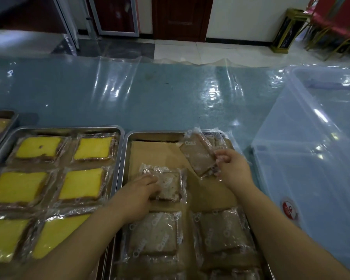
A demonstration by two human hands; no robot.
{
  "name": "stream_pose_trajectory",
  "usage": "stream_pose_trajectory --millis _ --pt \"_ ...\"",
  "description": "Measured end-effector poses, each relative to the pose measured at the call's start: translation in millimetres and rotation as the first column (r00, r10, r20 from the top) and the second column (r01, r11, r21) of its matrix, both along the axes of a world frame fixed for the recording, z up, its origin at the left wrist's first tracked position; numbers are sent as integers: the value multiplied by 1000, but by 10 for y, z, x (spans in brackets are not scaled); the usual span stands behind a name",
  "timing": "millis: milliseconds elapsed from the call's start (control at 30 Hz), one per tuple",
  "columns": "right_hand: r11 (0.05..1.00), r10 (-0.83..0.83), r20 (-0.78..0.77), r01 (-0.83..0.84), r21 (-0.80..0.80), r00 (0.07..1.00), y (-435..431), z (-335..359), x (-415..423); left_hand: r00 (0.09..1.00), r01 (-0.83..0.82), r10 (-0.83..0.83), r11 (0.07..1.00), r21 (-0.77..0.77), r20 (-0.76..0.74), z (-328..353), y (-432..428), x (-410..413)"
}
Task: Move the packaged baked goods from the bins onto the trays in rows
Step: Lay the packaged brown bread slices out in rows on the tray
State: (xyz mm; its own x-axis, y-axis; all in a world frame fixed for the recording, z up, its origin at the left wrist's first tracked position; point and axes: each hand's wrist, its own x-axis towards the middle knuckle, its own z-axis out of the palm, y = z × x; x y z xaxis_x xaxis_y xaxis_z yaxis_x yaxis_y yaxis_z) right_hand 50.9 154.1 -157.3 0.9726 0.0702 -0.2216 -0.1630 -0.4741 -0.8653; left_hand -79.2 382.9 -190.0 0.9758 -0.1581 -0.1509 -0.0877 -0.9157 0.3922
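**A:** How should the packs be handled?

**B:** They are judged light and soft. The bread inside could be squashed, and the clear wrap looks slippery. A pack is best taken by the sealed edge of its wrap, not squeezed in the middle.

**A:** What is held now?

**B:** A tilted pack (pixel 198 158) is pinched at its edge by the right hand (pixel 233 168), over the far part of the paper-lined tray (pixel 156 134). A flat pack (pixel 168 184) in the middle of that tray is pressed down by the left hand (pixel 137 197), with the fingers laid fairly straight.

**A:** How many are counted?

**B:** Two near-row packs (pixel 154 233) are seen whole, and more are cut off at the bottom edge. Something may be hidden behind the tilted pack — it cannot be told. Six yellow cake packs (pixel 83 185) are counted on the left tray (pixel 69 129). One clear bin (pixel 311 168) is set at the right.
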Motion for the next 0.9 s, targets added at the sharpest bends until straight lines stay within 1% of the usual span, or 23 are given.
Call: stream_pose_trajectory --millis 100,200,267,367,433,467,600,700,767,833,900 --pt "998 49 104 -44 -55 993 123 57 47 1000 8 -8 1000 -5 13 61 13 -94" --pt "986 156 161 -143 -91 974 343 111 140 997 -12 11 1000 20 73 103 36 -143" --pt "969 234 154 -217 -117 960 521 105 228 993 -29 25 999 33 113 116 71 -158" --pt "934 337 90 -320 -162 937 733 66 341 974 -42 29 998 57 225 156 106 -125" --pt "907 376 52 -356 -223 925 804 53 386 951 -57 35 996 63 308 142 124 -52" --pt "896 386 43 -363 -256 922 814 49 395 949 -69 46 996 61 312 131 129 -1" --pt "857 441 61 -400 -325 895 741 8 362 973 -117 102 991 61 206 -1 101 250" --pt "840 455 125 -379 -389 882 567 -41 272 995 -101 98 990 94 29 -114 42 404" --pt "843 442 166 -345 -412 882 429 -67 201 995 -75 84 984 161 -52 -194 27 443" --pt "847 429 227 -301 -439 875 290 -94 135 995 -59 76 969 238 -61 -256 36 443" --pt "839 398 272 -228 -493 876 164 -123 99 997 -63 75 959 275 -35 -279 62 424"
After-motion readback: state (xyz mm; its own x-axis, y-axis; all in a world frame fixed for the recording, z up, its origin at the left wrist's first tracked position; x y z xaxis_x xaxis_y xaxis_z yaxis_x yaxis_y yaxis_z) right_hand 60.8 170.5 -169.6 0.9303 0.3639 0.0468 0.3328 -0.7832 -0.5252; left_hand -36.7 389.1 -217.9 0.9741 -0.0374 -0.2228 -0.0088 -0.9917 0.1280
